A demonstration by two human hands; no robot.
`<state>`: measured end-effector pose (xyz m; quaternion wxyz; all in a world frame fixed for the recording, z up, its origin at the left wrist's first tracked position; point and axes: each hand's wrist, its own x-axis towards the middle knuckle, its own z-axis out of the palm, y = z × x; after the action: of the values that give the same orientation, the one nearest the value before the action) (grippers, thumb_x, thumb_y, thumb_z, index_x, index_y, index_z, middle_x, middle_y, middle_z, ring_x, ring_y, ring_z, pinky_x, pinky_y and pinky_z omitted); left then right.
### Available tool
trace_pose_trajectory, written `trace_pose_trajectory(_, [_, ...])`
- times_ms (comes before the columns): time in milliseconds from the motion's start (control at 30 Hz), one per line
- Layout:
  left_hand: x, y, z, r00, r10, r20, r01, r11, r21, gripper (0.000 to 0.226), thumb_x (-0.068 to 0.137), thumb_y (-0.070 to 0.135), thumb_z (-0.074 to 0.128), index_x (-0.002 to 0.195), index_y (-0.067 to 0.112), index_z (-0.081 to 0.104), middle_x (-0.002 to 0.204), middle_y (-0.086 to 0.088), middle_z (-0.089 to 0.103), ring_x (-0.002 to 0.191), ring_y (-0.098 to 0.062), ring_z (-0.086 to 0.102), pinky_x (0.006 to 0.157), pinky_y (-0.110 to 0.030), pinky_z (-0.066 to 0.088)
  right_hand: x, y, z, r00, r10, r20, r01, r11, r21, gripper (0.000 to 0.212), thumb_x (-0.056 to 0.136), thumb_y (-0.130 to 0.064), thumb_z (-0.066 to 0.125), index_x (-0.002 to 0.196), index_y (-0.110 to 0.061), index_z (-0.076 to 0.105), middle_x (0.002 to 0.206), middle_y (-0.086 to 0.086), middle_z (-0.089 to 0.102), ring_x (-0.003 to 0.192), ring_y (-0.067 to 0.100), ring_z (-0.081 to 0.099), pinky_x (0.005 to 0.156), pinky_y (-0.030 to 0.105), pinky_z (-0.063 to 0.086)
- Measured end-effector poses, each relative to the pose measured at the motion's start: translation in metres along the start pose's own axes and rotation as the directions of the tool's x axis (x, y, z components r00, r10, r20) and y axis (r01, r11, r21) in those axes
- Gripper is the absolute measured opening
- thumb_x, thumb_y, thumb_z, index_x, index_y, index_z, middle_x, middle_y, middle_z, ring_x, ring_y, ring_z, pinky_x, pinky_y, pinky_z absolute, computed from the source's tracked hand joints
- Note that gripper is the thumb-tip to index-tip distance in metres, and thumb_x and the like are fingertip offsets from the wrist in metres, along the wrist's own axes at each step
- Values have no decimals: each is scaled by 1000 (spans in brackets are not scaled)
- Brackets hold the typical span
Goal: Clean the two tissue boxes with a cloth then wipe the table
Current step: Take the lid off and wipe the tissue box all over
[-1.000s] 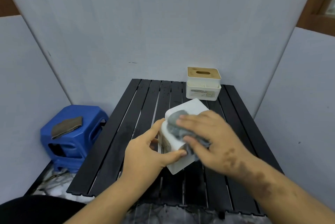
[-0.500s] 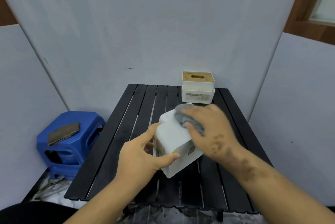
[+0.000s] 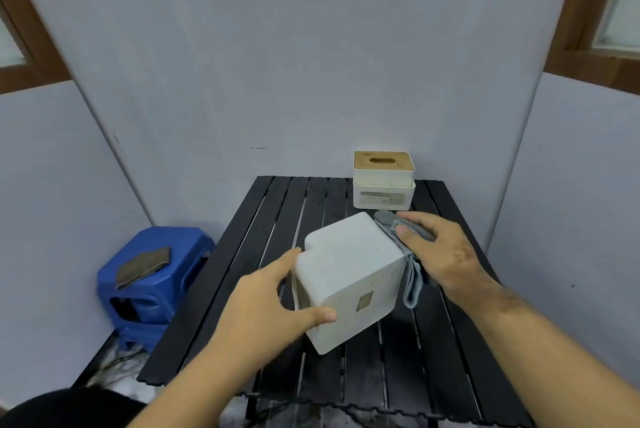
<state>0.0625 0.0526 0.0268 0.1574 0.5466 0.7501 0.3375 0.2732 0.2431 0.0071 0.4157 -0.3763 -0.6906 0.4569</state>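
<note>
Both hands engaged, forearms extended forward.
Left hand [image 3: 266,303] grips the near tissue box [image 3: 349,275], thumb on its front face; right hand [image 3: 440,251] presses a grey cloth [image 3: 408,254] against its right side.

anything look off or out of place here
The white tissue box is tipped over, gripped by the left hand, and speckled with small dark spots. A brown cloth lies on the blue stool.
</note>
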Motion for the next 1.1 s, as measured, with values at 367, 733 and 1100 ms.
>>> trace_pose_trajectory(367, [66, 77, 13, 968, 32, 248, -144, 881, 450, 103, 72, 75, 77, 151, 19, 41, 153, 0, 50, 144, -26, 42, 114, -45, 40, -5, -4, 3, 996, -43, -76, 56, 982, 181, 33, 88, -20, 75, 120, -20, 70, 113, -6, 73, 105, 7, 69, 89, 27, 58])
trace_pose_trajectory(733, [92, 88, 18, 948, 57, 314, -244, 764, 597, 66, 64, 72, 82, 100, 25, 54, 103, 4, 49, 101, -19, 48, 80, -36, 45, -11, -3, -2, 999, -49, -6, 49, 970, 240, 26, 89, -12, 73, 114, -19, 73, 110, -4, 75, 107, 12, 69, 96, 42, 56])
trace_pose_trajectory(1100, [60, 49, -9, 982, 188, 0, -182, 955, 236, 110, 42, 76, 76, 138, 30, 46, 121, 19, 43, 109, -4, 51, 92, -31, 51, -23, -47, -6, 979, -158, -130, 179, 969, 168, 29, 88, -16, 75, 116, -22, 72, 104, -13, 74, 99, 2, 70, 88, 26, 58])
